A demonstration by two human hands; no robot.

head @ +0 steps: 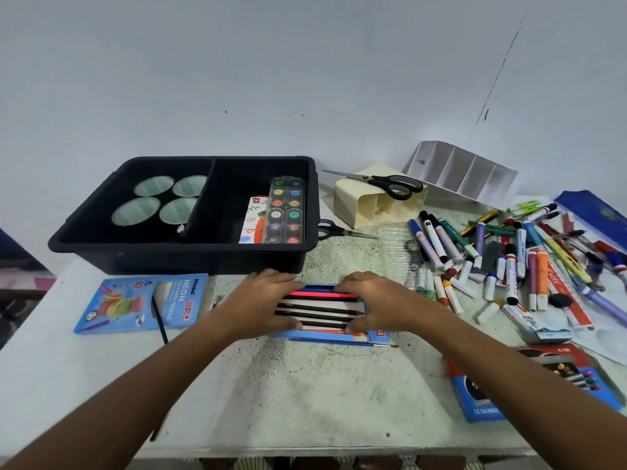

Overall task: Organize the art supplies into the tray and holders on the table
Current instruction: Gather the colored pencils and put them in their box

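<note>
An open blue pencil box [325,336] lies in front of me with several dark and red pencils [319,307] in it. My left hand [261,301] grips the left ends of the pencils and my right hand [376,300] grips the right ends. Behind them stands a black tray [101,245] with two compartments: round lidded tubs [135,210] on the left, a watercolour palette [285,215] and a card on the right. A cream holder [353,201] lies on its side with black scissors [390,184] on it. A white divided holder [464,171] leans at the wall.
A Neon pencil box [142,301] lies at the left with a thin brush across it. Another brush [342,342] rests by the open box. A heap of markers and crayons [502,259] fills the right side, with second scissors [339,228] and a crayon box [529,381].
</note>
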